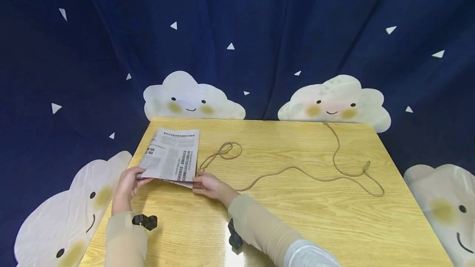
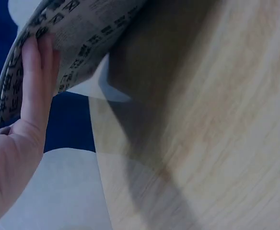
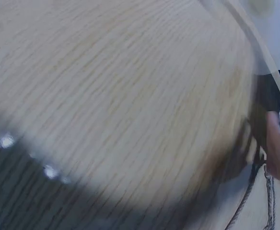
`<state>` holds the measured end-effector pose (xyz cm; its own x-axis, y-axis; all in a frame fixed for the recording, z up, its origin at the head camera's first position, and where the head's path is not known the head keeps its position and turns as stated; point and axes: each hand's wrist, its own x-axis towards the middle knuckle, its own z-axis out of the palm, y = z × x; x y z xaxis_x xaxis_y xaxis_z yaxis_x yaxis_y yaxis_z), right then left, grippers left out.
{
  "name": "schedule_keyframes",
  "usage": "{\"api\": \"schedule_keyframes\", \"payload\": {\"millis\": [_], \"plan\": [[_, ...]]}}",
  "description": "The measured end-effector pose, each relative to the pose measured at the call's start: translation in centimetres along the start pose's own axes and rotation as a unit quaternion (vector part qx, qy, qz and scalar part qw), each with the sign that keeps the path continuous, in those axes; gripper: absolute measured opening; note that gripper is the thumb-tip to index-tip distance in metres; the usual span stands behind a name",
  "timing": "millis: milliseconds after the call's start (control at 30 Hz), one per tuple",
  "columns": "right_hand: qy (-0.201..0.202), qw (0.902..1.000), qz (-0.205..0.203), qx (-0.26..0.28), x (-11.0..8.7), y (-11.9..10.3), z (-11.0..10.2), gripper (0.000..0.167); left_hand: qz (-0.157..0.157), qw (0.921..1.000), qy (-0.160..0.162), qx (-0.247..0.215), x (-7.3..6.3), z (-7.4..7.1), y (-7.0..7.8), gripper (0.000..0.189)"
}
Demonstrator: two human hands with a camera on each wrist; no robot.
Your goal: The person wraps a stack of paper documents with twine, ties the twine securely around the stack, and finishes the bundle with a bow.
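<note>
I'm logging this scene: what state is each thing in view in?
Newspaper: folded, near edge raised off the table.
Twine: slack, lying in curves and loops.
Left hand: gripping the newspaper's near left corner, thumb on top.
Right hand: holding its near right corner.
Dark blue cloth: hanging, creased.

Probably a curtained-off indoor nook: navy cloud-print drapes [image 1: 237,15] hang behind and beside a wooden table [image 1: 315,217]
</note>
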<state>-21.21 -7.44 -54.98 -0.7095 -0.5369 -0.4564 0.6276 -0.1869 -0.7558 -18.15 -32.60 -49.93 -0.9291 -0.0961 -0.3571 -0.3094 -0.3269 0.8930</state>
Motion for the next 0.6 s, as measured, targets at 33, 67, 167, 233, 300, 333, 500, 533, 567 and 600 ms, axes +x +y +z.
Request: {"api": "schedule_keyframes", "payload": {"millis": [33, 67, 167, 233, 300, 333, 500, 533, 567, 600], "plan": [[0.004, 0.9999, -0.007, 0.006, 0.1, -0.1, -0.1, 0.057, -0.003, 0.9998, -0.011, -0.015, -0.2, 0.1, 0.1, 0.028], [0.010, 0.9998, -0.013, 0.008, 0.1, -0.3, -0.2, 0.054, -0.004, 0.9993, -0.025, -0.029, -0.3, 0.2, 0.1, 0.025], [0.016, 0.9995, -0.027, 0.003, 0.1, -0.8, -0.6, 0.049, 0.006, 0.9959, -0.077, -0.046, -0.7, 0.3, -0.1, 0.026], [0.028, 0.9990, -0.034, -0.009, 0.1, -1.1, -0.9, 0.049, 0.021, 0.9919, -0.111, -0.057, -0.7, 0.5, -0.5, 0.033], [0.045, 0.9976, -0.040, -0.034, 0.0, -1.4, -1.4, 0.053, 0.035, 0.9879, -0.138, -0.060, -0.7, 0.7, -0.7, 0.040], [0.053, 0.9967, -0.046, -0.040, -0.1, -1.5, -1.6, 0.055, 0.039, 0.9864, -0.146, -0.064, -0.7, 0.8, -0.9, 0.042], [0.092, 0.9865, -0.080, -0.109, -0.7, -2.5, -2.8, 0.060, 0.039, 0.9879, -0.143, -0.045, -0.2, 1.6, -1.3, 0.039], [0.096, 0.9847, -0.087, -0.116, -0.9, -2.7, -3.0, 0.060, 0.038, 0.9890, -0.139, -0.034, -0.1, 1.8, -1.4, 0.036], [0.101, 0.9826, -0.092, -0.126, -1.0, -2.9, -3.4, 0.059, 0.037, 0.9901, -0.133, -0.025, 0.1, 2.1, -1.5, 0.033], [0.105, 0.9813, -0.096, -0.130, -1.2, -3.2, -3.8, 0.059, 0.036, 0.9914, -0.125, -0.014, 0.2, 2.5, -1.6, 0.028]]}}
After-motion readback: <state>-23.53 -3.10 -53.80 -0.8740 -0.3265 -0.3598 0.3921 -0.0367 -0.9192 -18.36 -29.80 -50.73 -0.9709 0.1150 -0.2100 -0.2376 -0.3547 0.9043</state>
